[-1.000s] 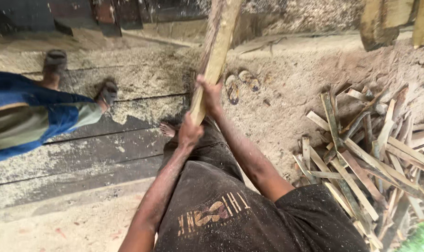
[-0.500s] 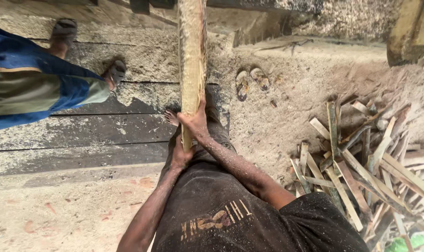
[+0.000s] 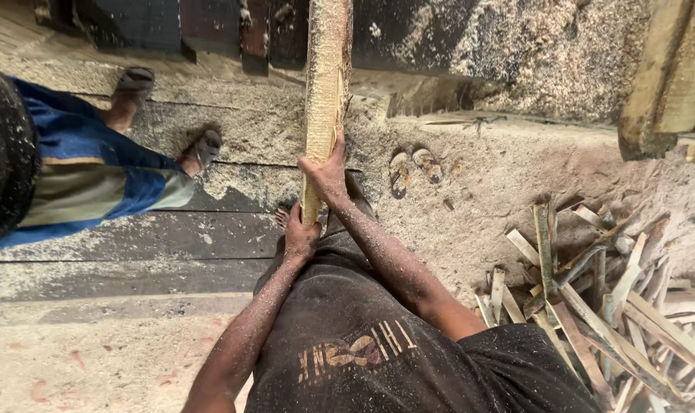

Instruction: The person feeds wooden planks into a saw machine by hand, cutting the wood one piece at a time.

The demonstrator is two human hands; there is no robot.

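In front of the torso, centre frame: a long rough wooden plank (image 3: 326, 99) stands nearly upright, running from the hands up past the top edge. Sawdust all over it.

Left hand (image 3: 300, 239) is clamped on the plank's bottom end, right at the lower tip. Right hand (image 3: 326, 174) is wrapped round the plank just above, gripping from the right edge. Hands are stacked close, one above the other, both closed on the wood. Forearms dusted with sawdust.

A bare foot (image 3: 283, 219) shows just left of the left hand, on the dark floor boards (image 3: 171, 252).

Surroundings:
- Pair of sandals (image 3: 413, 170) on the sawdust-covered ground, just right of the plank, not touching it.
- Pile of wood offcuts (image 3: 607, 306) lower right, well apart from the hands.
- Another person's legs in blue trousers (image 3: 95, 183) at left, sandalled feet on the boards, clear of the plank.
- Heavy timber (image 3: 668, 76) leaning at the upper right.
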